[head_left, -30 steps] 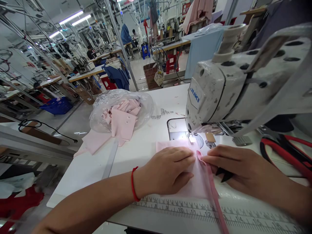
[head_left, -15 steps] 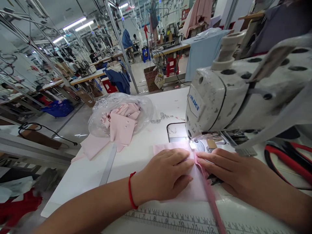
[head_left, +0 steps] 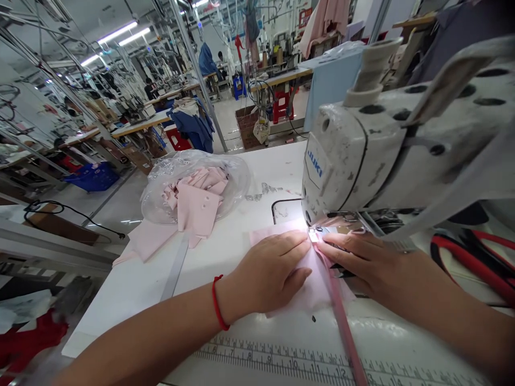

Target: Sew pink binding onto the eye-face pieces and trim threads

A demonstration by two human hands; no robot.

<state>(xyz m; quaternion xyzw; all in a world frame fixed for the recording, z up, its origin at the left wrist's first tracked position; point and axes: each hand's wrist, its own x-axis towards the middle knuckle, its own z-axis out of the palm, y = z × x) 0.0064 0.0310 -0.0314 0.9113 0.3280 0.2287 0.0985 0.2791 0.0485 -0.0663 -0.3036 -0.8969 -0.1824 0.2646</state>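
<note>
Both hands are pressing down flat and open on the pink cloth (head_left: pixel 322 284) right in front of the sewing machine (head_left: pixel 350 161), the left hand (head_left: pixel 265 271) and right hand (head_left: pixel 374 265) on either side of a pink strip (head_left: pixel 341 332). Glare hides the needle spot under the machine, and something dark (head_left: pixel 341 273) pokes out beneath the right hand, too covered to make out.

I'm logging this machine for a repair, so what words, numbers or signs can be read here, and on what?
"JUKI": blue lettering on the badge of the sewing machine.
"6 7 8 9 10 11 12": numbers on the ruler scale at the near edge of the bench.
The red sign on the far wall is too small to read.
</note>
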